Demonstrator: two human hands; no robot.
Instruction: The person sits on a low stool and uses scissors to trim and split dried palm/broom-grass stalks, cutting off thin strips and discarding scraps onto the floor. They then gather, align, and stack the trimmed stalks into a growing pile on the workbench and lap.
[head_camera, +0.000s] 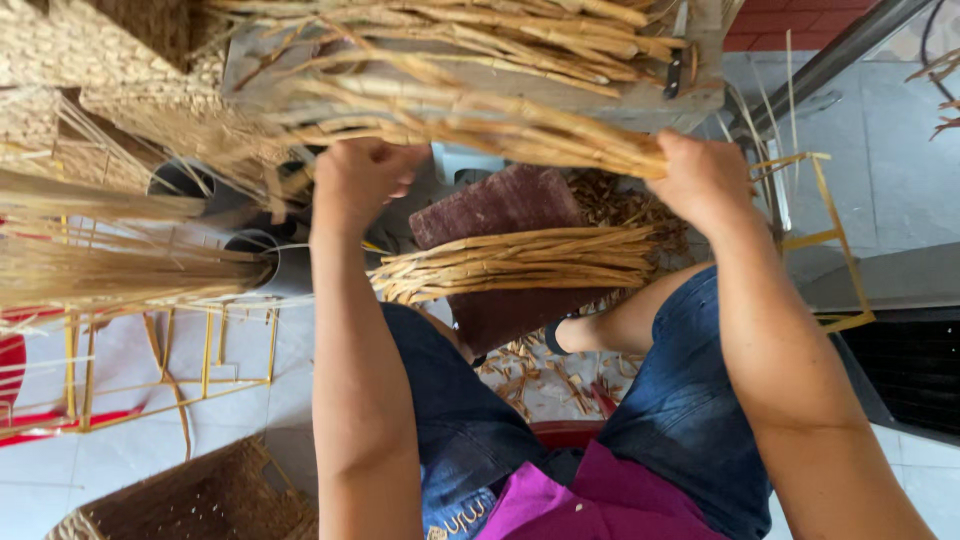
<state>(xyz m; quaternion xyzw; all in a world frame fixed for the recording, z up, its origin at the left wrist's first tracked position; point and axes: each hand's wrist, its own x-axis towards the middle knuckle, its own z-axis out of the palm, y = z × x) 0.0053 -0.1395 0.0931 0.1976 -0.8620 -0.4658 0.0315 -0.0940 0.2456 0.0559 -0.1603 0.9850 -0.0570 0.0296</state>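
A: What's the person wearing?
B: Blue denim jeans, faded at the knees, in the lower middle of the frame, and a magenta top at the bottom edge.
A: Sleeves?
B: The 2 forearms are bare.

A long bundle of dried stalks (500, 125) was gripped at one end by the right hand (705, 180) and clasped further along by the left hand (360, 180). A second bundle (515, 262) was laid across a dark red mat (500, 205), above the knees.
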